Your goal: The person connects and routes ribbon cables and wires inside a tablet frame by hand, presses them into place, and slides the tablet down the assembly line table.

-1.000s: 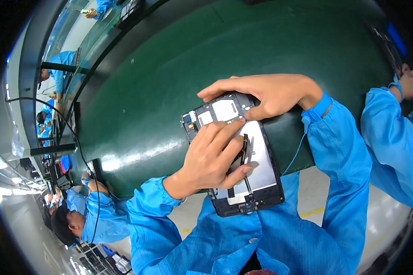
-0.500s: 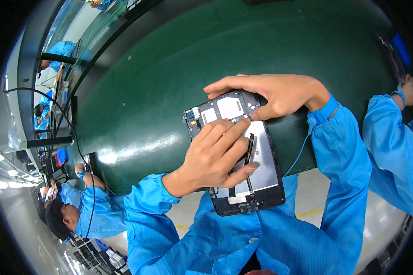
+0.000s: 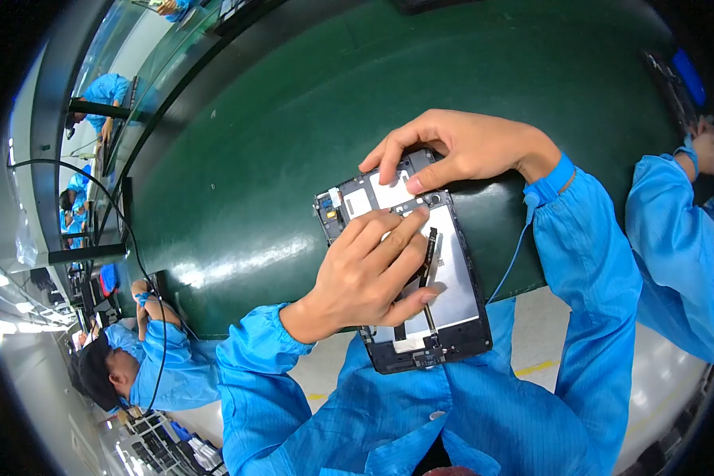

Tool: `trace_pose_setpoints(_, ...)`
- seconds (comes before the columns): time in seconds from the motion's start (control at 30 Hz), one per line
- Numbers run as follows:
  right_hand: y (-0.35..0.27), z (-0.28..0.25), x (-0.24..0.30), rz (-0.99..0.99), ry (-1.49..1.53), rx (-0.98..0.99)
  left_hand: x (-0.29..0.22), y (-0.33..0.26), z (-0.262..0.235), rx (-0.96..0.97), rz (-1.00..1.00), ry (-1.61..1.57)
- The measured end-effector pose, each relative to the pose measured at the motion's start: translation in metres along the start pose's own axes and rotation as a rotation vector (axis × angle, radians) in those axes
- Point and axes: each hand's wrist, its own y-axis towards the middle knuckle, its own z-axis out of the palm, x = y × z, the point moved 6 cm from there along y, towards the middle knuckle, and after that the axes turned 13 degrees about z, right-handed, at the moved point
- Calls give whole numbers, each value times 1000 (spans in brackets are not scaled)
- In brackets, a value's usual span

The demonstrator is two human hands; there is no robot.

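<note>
An opened tablet [image 3: 452, 278], back cover off, shows a silver inner plate, a black frame and small circuit boards at its far end. It hangs over the near edge of the green table [image 3: 238, 182]. My left hand [image 3: 365, 278] lies across its middle, fingers pressing on the plate beside a thin black strip [image 3: 430, 255]. My right hand [image 3: 460, 147] grips the tablet's far end, thumb on the board area. Both sleeves are blue; a blue cord [image 3: 516, 250] runs from my right wrist band.
A co-worker in blue [image 3: 147, 361] sits at the lower left by a black cable [image 3: 135, 254]. Another person's blue sleeve and hand [image 3: 674, 238] are at the right edge. More workers in blue sit along the far left benches.
My right hand's fingers have shifted a little along the tablet's far end. My left hand has stayed on the plate with small finger movements. The view has drifted slightly.
</note>
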Motion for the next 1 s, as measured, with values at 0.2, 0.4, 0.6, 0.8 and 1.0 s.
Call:
trace_pose_setpoints(0.2,2,-5,1,38,59,-114,0,1,0,8,-17,-14)
trace_pose_setpoints(0.4,2,-3,4,7,24,-125,1,4,0,34,-25,-2)
trace_pose_setpoints(0.6,8,-2,0,-4,3,-156,-3,5,1,99,15,86)
trace_pose_setpoints(0.8,10,-2,0,13,-69,-166,0,4,2,132,16,41)
trace_pose_setpoints(1.0,9,-1,5,-23,-94,-173,0,7,0,143,26,87)
